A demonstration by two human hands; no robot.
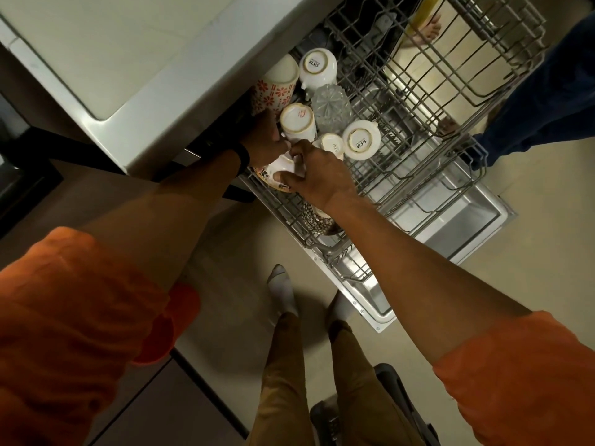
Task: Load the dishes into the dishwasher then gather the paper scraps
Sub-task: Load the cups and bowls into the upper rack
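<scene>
Flanking the pulled-out dishwasher rack [418,91]: grey counter [128,53], beige floor [238,252].

We find upturned cups [318,66] clustered at the rack's [463,91] left end, a glass [331,106] among them. Nearer us sits what may be a mug [317,220]; the door [467,226] lies beneath.

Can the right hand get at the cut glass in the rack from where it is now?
Probably yes. The glass stands upturned with nothing over it, just past the right hand. But that hand grips a white cup and would have to set it down first.
</scene>
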